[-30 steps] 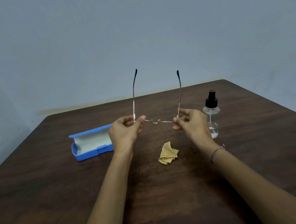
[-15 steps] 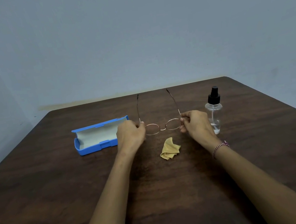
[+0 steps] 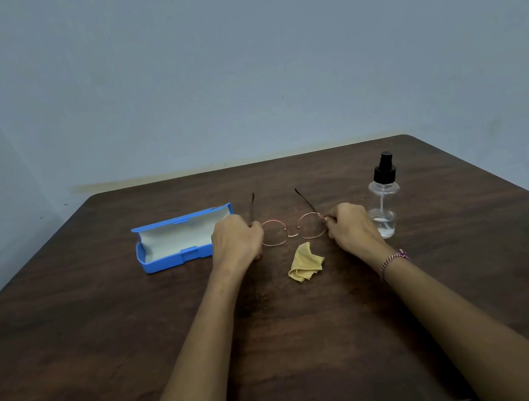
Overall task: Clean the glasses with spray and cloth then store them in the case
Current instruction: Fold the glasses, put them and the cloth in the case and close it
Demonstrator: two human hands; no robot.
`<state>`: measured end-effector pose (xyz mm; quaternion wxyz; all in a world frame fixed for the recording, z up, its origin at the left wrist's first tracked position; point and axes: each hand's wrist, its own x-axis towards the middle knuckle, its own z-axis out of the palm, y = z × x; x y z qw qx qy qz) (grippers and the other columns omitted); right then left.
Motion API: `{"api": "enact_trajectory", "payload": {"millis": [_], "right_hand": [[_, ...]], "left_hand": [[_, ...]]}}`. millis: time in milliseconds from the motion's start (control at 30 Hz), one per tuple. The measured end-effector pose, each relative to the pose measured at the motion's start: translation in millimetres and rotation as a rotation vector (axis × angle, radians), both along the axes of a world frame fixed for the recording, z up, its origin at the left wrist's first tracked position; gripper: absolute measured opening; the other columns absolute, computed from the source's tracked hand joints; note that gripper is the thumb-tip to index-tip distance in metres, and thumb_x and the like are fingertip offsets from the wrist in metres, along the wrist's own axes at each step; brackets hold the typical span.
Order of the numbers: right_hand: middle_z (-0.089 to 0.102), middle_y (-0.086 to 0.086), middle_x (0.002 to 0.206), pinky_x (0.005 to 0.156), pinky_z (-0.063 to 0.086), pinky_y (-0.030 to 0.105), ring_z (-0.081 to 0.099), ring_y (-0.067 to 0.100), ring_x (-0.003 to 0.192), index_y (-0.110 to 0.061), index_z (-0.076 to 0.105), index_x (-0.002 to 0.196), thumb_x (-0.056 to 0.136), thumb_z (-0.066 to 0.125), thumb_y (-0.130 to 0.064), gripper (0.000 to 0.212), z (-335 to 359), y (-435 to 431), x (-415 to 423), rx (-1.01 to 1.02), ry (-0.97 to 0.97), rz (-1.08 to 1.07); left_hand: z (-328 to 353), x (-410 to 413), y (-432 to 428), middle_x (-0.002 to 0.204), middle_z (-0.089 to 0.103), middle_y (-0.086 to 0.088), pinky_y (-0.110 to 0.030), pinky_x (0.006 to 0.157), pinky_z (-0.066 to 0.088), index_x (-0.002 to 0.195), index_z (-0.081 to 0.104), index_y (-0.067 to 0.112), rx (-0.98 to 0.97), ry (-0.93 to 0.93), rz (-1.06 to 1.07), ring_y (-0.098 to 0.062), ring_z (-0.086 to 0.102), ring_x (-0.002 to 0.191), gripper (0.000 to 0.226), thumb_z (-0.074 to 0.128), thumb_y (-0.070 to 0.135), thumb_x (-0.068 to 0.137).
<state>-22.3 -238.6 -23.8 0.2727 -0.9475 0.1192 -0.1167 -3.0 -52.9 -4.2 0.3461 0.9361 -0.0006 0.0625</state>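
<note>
Both hands pinched shut on the glasses (image 3: 292, 229), left hand (image 3: 236, 239) and right hand (image 3: 350, 226) at opposite hinges, lenses low over the table (image 3: 103, 330) between open case (image 3: 176, 240) and spray (image 3: 382, 197), cloth (image 3: 305, 262) just nearer.

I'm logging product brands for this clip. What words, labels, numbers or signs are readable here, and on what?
None can be read.
Spray bottle: clear, no label visible.
Blue glasses case: plain, no print visible.
Yellow cloth: plain.
Glasses, held by the left hand and right hand: frame too thin to show any marking.
</note>
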Motion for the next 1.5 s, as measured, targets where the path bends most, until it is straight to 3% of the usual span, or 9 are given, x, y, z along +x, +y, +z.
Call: {"api": "enact_trajectory", "payload": {"millis": [333,567,800,900,1000,1100,1200,1300,1500], "right_hand": [[0.069,0.015,0.09,0.076,0.051,0.036,0.063,0.028,0.085,0.0,0.065,0.087,0.096,0.04,-0.015,0.031,2,1,-6,-0.001,-0.051,0.006],[0.069,0.016,0.1,0.067,0.049,0.029,0.065,0.027,0.082,-0.005,0.062,0.118,0.097,0.041,-0.01,0.03,23,11,-26,0.012,-0.271,0.013],[0.063,-0.002,0.074,0.056,0.045,0.019,0.059,0.009,0.063,-0.009,0.066,0.102,0.092,0.055,-0.013,0.015,30,16,-50,0.127,-0.321,0.03],[0.07,0.004,0.081,0.072,0.051,0.027,0.065,0.016,0.077,-0.011,0.068,0.099,0.091,0.057,-0.018,0.015,26,13,-60,0.154,-0.259,0.04],[0.066,-0.004,0.067,0.07,0.049,0.023,0.061,0.008,0.069,-0.013,0.07,0.094,0.09,0.06,-0.024,0.015,23,8,-69,0.238,-0.211,0.059],[0.06,-0.01,0.066,0.067,0.046,0.018,0.056,0.007,0.07,-0.014,0.072,0.092,0.088,0.063,-0.024,0.014,21,5,-76,0.315,-0.207,0.074],[0.062,-0.008,0.074,0.061,0.048,0.013,0.058,0.007,0.068,-0.015,0.071,0.093,0.089,0.062,-0.018,0.01,24,7,-83,0.438,-0.207,0.121],[0.069,-0.003,0.091,0.07,0.053,0.014,0.065,0.009,0.08,-0.013,0.071,0.096,0.089,0.061,-0.011,0.013,29,19,-90,0.539,-0.258,0.225],[0.068,-0.004,0.103,0.075,0.043,0.003,0.061,-0.002,0.09,-0.014,0.071,0.106,0.086,0.067,-0.015,0.021,35,37,-99,0.505,-0.303,0.479]], "left_hand": [[10,-14,-4,0.063,0.055,-0.007,-0.031,0.065,0.041,0.062,0.057,0.005,0.178,-0.103,0.055,-0.022,0.057,0.07,0.039,0.047,0.025,0.093],[21,-34,-19,0.072,0.062,-0.002,-0.026,0.061,0.041,0.079,0.065,0.006,0.109,-0.281,0.066,-0.014,0.058,0.07,0.029,0.053,0.028,0.093],[7,-59,-41,0.079,0.067,-0.005,-0.031,0.063,0.047,0.075,0.066,0.014,0.214,-0.18,0.011,-0.025,0.063,0.082,0.047,0.065,0.062,0.072],[6,-67,-47,0.093,0.067,-0.006,-0.029,0.067,0.041,0.085,0.064,0.013,0.279,-0.119,0.001,-0.025,0.062,0.092,0.041,0.068,0.053,0.075],[12,-74,-45,0.094,0.067,-0.004,-0.028,0.067,0.042,0.087,0.067,0.016,0.301,-0.131,0.024,-0.024,0.062,0.094,0.023,0.063,0.038,0.08],[19,-75,-36,0.086,0.069,-0.003,-0.026,0.065,0.043,0.072,0.067,0.015,0.129,-0.094,0.064,-0.023,0.062,0.087,0.019,0.062,0.033,0.076],[28,-74,-24,0.079,0.071,-0.007,-0.032,0.068,0.054,0.058,0.061,0.016,-0.221,0.057,0.006,-0.021,0.066,0.078,0.02,0.064,0.024,0.076],[34,-78,-15,0.074,0.069,-0.012,-0.029,0.059,0.057,0.069,0.06,0.009,-0.627,0.24,-0.043,-0.02,0.067,0.062,0.012,0.06,0.009,0.081],[42,-89,5,0.064,0.067,-0.007,-0.029,0.057,0.059,0.083,0.064,0.004,-0.863,0.377,-0.093,-0.018,0.065,0.06,0.01,0.057,0.01,0.088]]}}
